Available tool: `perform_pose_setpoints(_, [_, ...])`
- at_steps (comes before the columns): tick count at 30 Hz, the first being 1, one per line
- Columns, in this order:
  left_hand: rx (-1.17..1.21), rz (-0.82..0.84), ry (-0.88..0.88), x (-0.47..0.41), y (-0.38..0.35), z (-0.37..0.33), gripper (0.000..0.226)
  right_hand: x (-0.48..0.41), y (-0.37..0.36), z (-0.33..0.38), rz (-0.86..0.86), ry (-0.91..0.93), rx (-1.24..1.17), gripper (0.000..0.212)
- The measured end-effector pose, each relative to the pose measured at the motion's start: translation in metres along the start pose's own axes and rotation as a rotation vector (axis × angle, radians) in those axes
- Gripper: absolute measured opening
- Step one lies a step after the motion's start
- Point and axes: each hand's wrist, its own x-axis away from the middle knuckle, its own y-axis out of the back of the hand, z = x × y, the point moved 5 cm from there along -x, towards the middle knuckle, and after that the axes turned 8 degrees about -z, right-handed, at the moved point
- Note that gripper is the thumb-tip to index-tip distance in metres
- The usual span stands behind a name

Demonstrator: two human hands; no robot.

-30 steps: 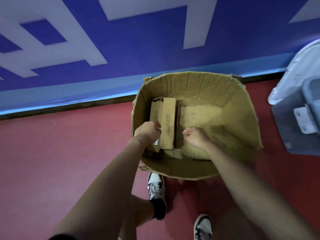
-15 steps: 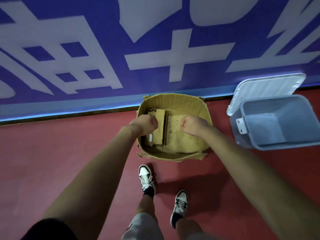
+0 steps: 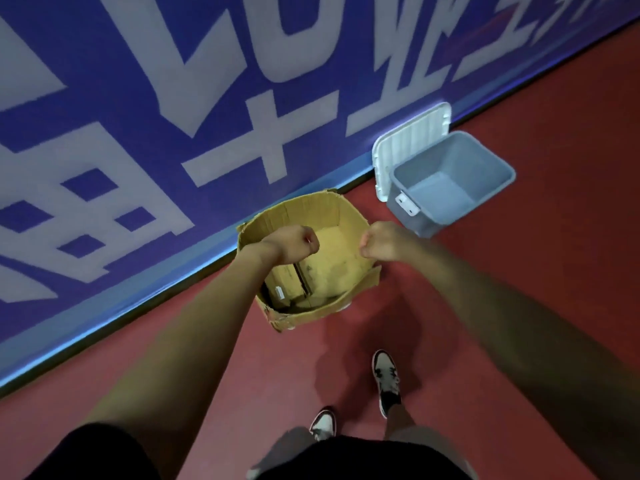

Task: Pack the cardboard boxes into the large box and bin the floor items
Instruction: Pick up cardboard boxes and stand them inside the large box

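A large open cardboard box (image 3: 304, 209) stands on the red floor against the blue wall. Inside it, smaller flat cardboard boxes (image 3: 291, 282) lie along its left side, partly hidden by my left arm. My left hand (image 3: 298, 243) hovers over the box with its fingers curled into a fist and nothing in it. My right hand (image 3: 381, 241) is also a fist holding nothing, above the box's right rim. A grey plastic bin (image 3: 485, 181) stands open and empty to the right of the box.
The bin's white lid (image 3: 408, 140) leans against the blue wall (image 3: 173, 133) with large white lettering. My two feet in black-and-white shoes (image 3: 386, 379) stand on the red floor (image 3: 519, 98) in front of the box.
I have stood up and stepped back, so the box looks smaller and farther. Both hands rose out of the box and stay curled. The view has tilted, bringing the whole bin in.
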Motion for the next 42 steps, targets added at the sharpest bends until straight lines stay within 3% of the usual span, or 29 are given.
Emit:
perform_pose_setpoints(9, [-0.105,0.217,-0.315,0.064,-0.052,-0.095,0.023,0.147,-0.011,-0.053,-0.161,-0.189,-0.065,0.025])
perform_pose_setpoints(14, [-0.267,0.294,-0.477,0.099,-0.102,-0.154,0.02,0.232,-0.033,-0.105,-0.233,-0.431,-0.165,0.019])
perform_pose_setpoints(17, [-0.386,0.262,-0.752,0.124,-0.135,-0.191,0.025,0.286,-0.052,-0.127,-0.265,-0.526,-0.224,0.02])
perform_pose_setpoints(26, [-0.442,0.443,-0.933,0.263,-0.249,-0.271,0.02,0.487,-0.141,-0.183,-0.383,-0.81,-0.358,0.028])
perform_pose_setpoints(37, [-0.515,0.662,-1.239,0.516,-0.419,-0.342,0.023,0.778,-0.293,-0.213,-0.401,-1.145,-0.522,0.023])
perform_pose_setpoints(42, [-0.657,0.742,-1.395,0.61,-0.492,-0.377,0.022,0.89,-0.35,-0.227,-0.522,-1.349,-0.642,0.022])
